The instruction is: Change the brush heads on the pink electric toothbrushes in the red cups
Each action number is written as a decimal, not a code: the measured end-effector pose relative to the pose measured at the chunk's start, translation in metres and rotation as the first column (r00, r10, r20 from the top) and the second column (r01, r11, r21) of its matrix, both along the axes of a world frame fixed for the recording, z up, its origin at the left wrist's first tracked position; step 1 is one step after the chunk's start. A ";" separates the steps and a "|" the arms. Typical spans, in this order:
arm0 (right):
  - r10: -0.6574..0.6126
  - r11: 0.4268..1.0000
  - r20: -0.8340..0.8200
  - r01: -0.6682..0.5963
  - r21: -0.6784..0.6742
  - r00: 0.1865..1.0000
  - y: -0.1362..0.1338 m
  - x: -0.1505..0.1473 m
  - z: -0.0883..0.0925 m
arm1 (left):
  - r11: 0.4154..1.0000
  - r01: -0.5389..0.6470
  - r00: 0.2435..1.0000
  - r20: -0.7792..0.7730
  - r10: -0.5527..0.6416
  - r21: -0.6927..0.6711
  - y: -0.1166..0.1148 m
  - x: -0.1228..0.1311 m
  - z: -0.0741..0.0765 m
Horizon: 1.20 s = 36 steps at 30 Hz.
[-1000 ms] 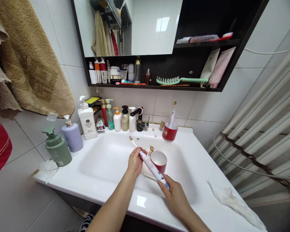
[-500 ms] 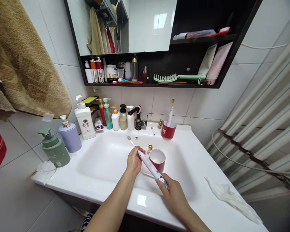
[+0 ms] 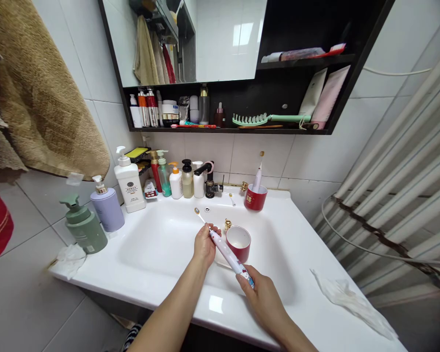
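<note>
electric toothbrush (image 3: 227, 254), left fingers (image 3: 206, 230) holding its neck, right fingers (image 3: 254, 273) gripping its base

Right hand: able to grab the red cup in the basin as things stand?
Probably not: the right hand holds the toothbrush, which crosses partly in front of the red cup, though the cup's mouth is uncovered.

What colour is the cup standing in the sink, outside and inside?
The cup is red outside and white inside; the head view shows it best.

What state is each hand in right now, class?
Left hand: closed, holding the toothbrush near its neck.
Right hand: closed, holding the same toothbrush's bottom end.
</note>
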State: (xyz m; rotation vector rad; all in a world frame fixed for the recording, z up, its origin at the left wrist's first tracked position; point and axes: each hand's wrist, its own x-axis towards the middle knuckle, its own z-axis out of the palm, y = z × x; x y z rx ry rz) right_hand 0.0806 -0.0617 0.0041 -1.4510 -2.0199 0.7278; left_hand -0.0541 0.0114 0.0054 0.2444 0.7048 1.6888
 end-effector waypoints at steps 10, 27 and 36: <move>-0.008 1.000 0.048 0.007 0.030 0.999 0.000 0.000 -0.002 | 1.000 0.019 1.000 -0.025 -0.020 -0.012 0.000 -0.002 0.001; -0.105 0.994 -0.119 0.102 -0.030 0.987 0.011 0.035 0.002 | 0.971 0.124 0.901 -0.387 -0.196 -0.202 0.028 -0.012 0.015; -0.217 0.976 -0.196 0.218 -0.016 0.956 0.026 0.054 0.002 | 0.939 0.069 0.662 -0.688 -0.296 -0.336 0.103 0.006 0.014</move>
